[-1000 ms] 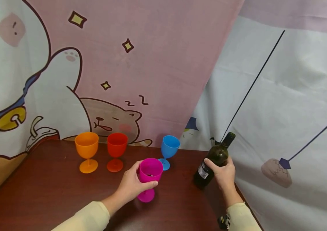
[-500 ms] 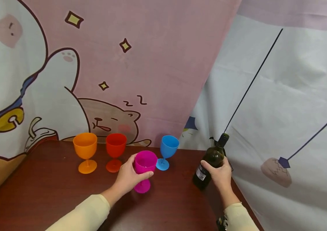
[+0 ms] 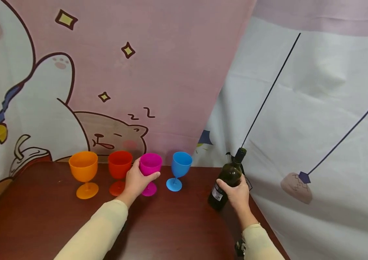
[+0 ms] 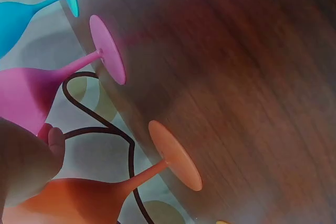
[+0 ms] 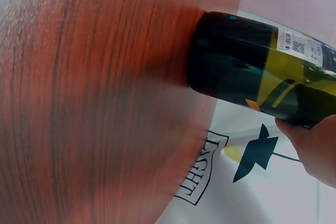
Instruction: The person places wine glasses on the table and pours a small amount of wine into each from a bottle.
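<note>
My left hand [image 3: 135, 183] holds a magenta plastic goblet [image 3: 151, 164] by its bowl, thumb toward me. The goblet is upright in the row between a red goblet [image 3: 120, 165] and a blue goblet [image 3: 181, 164]. In the left wrist view its pink-looking foot [image 4: 108, 50] is close over the tabletop. My right hand [image 3: 239, 195] grips a dark green wine bottle [image 3: 232, 174] around its body, below the shoulder. The bottle leans slightly to the right, with a pale label on its side. Its base [image 5: 202, 56] is right at the wood in the right wrist view.
An orange goblet [image 3: 83, 168] stands at the left end of the row. The brown wooden table [image 3: 170, 231] meets a printed cartoon cloth [image 3: 177, 90] behind and a whitish cloth [image 3: 327, 144] along its right edge.
My left hand has carried the magenta goblet away from me and slightly left, into the row between the red and blue goblets. My right hand stays on the bottle; the head view has shifted slightly.
</note>
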`<state>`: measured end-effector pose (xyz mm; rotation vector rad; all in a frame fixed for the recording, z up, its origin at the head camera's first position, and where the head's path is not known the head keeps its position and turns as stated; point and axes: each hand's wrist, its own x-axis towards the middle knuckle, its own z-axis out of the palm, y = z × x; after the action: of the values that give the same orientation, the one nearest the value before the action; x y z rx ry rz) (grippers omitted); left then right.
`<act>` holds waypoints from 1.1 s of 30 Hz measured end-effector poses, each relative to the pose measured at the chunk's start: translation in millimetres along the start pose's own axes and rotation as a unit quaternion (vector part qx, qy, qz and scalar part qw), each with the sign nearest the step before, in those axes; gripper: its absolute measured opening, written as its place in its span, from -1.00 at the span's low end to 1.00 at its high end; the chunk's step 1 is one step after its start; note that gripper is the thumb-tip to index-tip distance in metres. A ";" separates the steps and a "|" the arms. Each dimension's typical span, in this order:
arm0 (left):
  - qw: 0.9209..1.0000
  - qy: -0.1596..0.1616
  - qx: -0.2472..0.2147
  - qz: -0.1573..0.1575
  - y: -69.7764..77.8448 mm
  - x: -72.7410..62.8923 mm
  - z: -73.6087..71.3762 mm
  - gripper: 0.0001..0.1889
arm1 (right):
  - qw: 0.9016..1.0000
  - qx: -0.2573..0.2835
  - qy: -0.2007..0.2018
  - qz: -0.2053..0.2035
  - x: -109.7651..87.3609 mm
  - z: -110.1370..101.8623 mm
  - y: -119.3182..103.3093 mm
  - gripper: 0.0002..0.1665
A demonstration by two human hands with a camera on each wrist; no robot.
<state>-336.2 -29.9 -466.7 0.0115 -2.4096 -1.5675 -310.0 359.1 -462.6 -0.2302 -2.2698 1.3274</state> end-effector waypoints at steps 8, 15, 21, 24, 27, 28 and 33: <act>1.000 -0.015 0.020 -0.018 -4.1 -15.2 4.5 0.15 | 1.000 -0.001 0.001 -0.010 0.3 1.5 -2.1 0.03; 0.991 -0.089 0.052 -0.088 5.7 -71.3 16.8 0.08 | 1.000 -0.003 -0.001 -0.001 -0.4 -3.0 0.3 -0.01; 0.987 -0.153 0.000 -0.059 24.8 -89.4 29.6 -0.10 | 1.000 -0.001 -0.003 -0.001 -0.4 -5.2 2.9 0.00; 0.986 -0.160 -0.024 -0.044 32.3 -84.5 37.0 -0.06 | 1.000 -0.004 -0.002 -0.003 -0.7 -2.9 4.0 -0.01; 0.987 -0.154 -0.029 -0.041 38.5 -76.0 45.4 0.02 | 1.000 -0.005 -0.001 -0.005 -1.3 -0.7 3.8 -0.01; 0.987 -0.152 -0.026 -0.041 40.8 -72.7 47.8 0.05 | 1.000 -0.005 -0.001 -0.006 -1.4 -0.2 3.6 -0.01; 0.989 -0.132 -0.020 -0.059 53.1 -54.2 59.3 0.17 | 1.000 -0.004 -0.004 -0.006 -2.3 1.1 1.9 0.01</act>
<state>-290.0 53.6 -453.3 -0.0672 -2.6178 -1.7686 -308.8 358.3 -465.4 -0.2137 -2.2798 1.3158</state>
